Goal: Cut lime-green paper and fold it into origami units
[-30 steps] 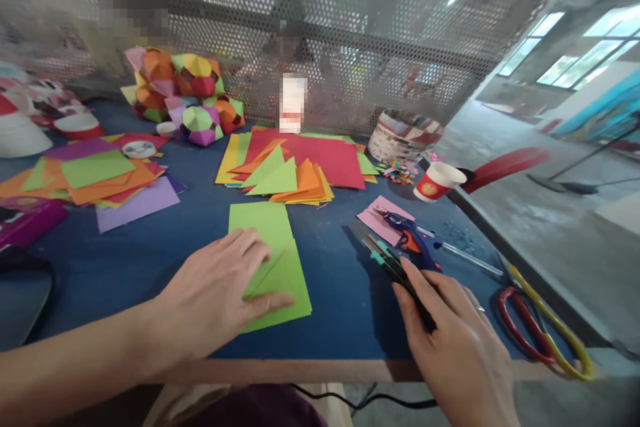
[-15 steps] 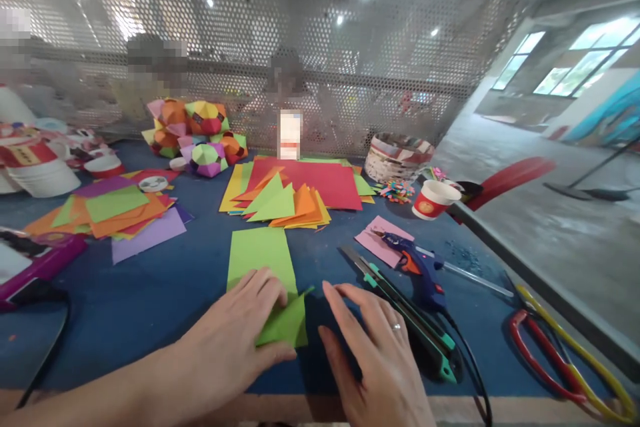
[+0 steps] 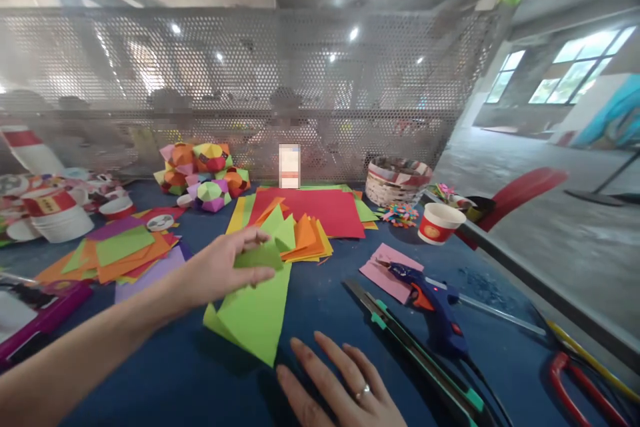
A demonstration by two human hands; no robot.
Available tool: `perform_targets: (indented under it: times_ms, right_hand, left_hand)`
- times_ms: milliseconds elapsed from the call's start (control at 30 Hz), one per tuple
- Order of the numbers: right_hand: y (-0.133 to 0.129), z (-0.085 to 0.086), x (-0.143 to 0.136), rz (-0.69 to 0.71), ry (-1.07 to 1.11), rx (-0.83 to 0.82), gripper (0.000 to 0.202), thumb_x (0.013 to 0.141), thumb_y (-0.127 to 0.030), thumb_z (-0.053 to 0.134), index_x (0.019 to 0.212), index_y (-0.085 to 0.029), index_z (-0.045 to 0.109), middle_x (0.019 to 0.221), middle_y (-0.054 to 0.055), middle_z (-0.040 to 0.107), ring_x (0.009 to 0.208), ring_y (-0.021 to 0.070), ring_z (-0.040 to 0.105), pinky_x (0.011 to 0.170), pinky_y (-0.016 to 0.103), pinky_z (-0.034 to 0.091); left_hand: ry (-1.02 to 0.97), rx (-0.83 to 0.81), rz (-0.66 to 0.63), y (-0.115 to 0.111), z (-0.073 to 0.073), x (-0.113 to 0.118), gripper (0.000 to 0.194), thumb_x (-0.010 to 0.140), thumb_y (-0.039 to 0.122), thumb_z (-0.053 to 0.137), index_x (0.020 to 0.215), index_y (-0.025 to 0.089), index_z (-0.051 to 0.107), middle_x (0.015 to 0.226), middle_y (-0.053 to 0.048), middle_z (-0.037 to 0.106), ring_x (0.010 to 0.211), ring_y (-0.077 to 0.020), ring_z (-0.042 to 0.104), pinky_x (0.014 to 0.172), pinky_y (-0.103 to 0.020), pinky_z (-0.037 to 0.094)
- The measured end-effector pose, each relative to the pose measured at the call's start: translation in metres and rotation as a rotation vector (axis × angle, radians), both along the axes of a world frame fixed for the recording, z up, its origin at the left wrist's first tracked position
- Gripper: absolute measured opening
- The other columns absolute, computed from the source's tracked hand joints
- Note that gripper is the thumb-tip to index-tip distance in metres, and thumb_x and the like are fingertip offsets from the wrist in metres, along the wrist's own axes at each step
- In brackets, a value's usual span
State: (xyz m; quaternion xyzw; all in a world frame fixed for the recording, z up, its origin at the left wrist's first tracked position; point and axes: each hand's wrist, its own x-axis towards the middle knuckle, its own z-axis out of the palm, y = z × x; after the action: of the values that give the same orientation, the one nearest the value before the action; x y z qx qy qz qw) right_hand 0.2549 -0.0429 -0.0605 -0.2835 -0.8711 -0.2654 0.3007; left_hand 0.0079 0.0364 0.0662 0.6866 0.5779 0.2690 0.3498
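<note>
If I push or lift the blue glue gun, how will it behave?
The blue glue gun will probably drag its attached black cord. The clear glue stick jutting out the back could snag or swing. Lying on its side, the gun seems unlikely to roll.

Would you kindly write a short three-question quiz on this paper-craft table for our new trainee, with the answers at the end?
1. True or false: in this view, the utility knife lies between the right hand and the hot glue gun.

2. Which of these lies partly under the glue gun's nozzle end?
a) the paper cup
b) the woven basket
c) the pink paper

3. Fill in the colour: the left hand is at ____ paper.

Key: 1. True. 2. c. 3. Green.
</note>
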Motion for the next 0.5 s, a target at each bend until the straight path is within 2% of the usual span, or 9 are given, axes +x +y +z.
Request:
perform_targets:
  times_ms: [67, 133, 233, 300, 333, 367, 433, 500]
  right_hand:
    - [0.001, 0.003, 0.000, -0.002, -0.050, 0.013, 0.038, 0.104, -0.031, 0.048, 0.139, -0.037, 0.060, 0.147, -0.009, 0.057, 0.124, 0.0199, 0.064, 0.091, 0.031, 0.060]
    - [0.001, 0.006, 0.003, -0.002, -0.053, -0.002, 0.039, 0.103, -0.032, 0.048, 0.140, -0.030, 0.060, 0.148, -0.006, 0.056, 0.126, 0.0199, 0.063, 0.093, 0.030, 0.060]
    - [-0.002, 0.008, 0.004, -0.015, 0.052, -0.080, 0.047, 0.102, -0.046, 0.048, 0.139, -0.021, 0.062, 0.144, 0.005, 0.061, 0.128, 0.0245, 0.062, 0.093, 0.034, 0.061]
    - [-0.006, 0.006, -0.005, -0.008, 0.134, -0.144, 0.049, 0.100, -0.053, 0.048, 0.136, -0.025, 0.064, 0.141, 0.009, 0.063, 0.129, 0.0278, 0.062, 0.093, 0.038, 0.061]
    - [-0.008, 0.003, -0.013, -0.014, 0.170, -0.177, 0.041, 0.101, -0.048, 0.050, 0.134, -0.029, 0.065, 0.139, 0.006, 0.065, 0.127, 0.0256, 0.063, 0.095, 0.037, 0.061]
    - [-0.010, 0.000, -0.023, -0.036, 0.224, -0.199, 0.038, 0.101, -0.044, 0.051, 0.133, -0.029, 0.066, 0.136, 0.005, 0.068, 0.123, 0.0222, 0.066, 0.095, 0.032, 0.061]
    - [-0.013, -0.008, -0.046, -0.082, 0.355, -0.222, 0.040, 0.102, -0.046, 0.049, 0.132, -0.025, 0.067, 0.128, 0.006, 0.072, 0.114, 0.0188, 0.071, 0.091, 0.026, 0.061]
    - [-0.014, -0.013, -0.066, -0.006, 0.442, -0.183, 0.030, 0.104, -0.037, 0.047, 0.122, -0.033, 0.071, 0.126, 0.000, 0.073, 0.119, 0.0190, 0.068, 0.098, 0.033, 0.059]
  left_hand:
    - [-0.077, -0.040, 0.063, 0.020, 0.003, 0.001, 0.064, 0.072, 0.047, 0.078, 0.123, 0.017, 0.055, 0.109, -0.008, 0.070, 0.075, -0.0183, 0.066, 0.073, -0.033, 0.053]
    - [-0.205, -0.127, 0.068, 0.032, 0.000, 0.006, 0.066, 0.069, 0.043, 0.081, 0.122, 0.014, 0.055, 0.102, -0.008, 0.068, 0.067, -0.0141, 0.062, 0.064, -0.029, 0.051]
    - [-0.308, -0.228, 0.070, 0.037, -0.008, 0.016, 0.068, 0.069, 0.039, 0.083, 0.125, 0.013, 0.055, 0.089, -0.004, 0.066, 0.063, -0.0123, 0.060, 0.057, -0.026, 0.048]
    - [-0.302, -0.223, 0.053, 0.038, -0.011, 0.020, 0.073, 0.071, 0.039, 0.082, 0.131, 0.013, 0.051, 0.093, -0.006, 0.067, 0.065, -0.0131, 0.062, 0.058, -0.027, 0.049]
    - [-0.283, -0.200, 0.046, 0.041, -0.012, 0.021, 0.074, 0.072, 0.040, 0.081, 0.133, 0.013, 0.049, 0.097, -0.008, 0.068, 0.066, -0.0138, 0.063, 0.060, -0.028, 0.050]
    - [-0.249, -0.162, 0.038, 0.045, -0.012, 0.021, 0.073, 0.074, 0.041, 0.079, 0.134, 0.013, 0.049, 0.102, -0.010, 0.068, 0.069, -0.0151, 0.065, 0.062, -0.030, 0.052]
    - [-0.143, -0.034, 0.043, 0.061, -0.013, 0.019, 0.066, 0.077, 0.043, 0.074, 0.131, 0.013, 0.051, 0.114, -0.015, 0.068, 0.078, -0.0190, 0.069, 0.070, -0.034, 0.055]
    - [-0.010, 0.153, 0.081, 0.082, -0.016, 0.014, 0.059, 0.076, 0.040, 0.073, 0.125, 0.013, 0.055, 0.131, -0.019, 0.062, 0.102, -0.0260, 0.069, 0.084, -0.038, 0.055]
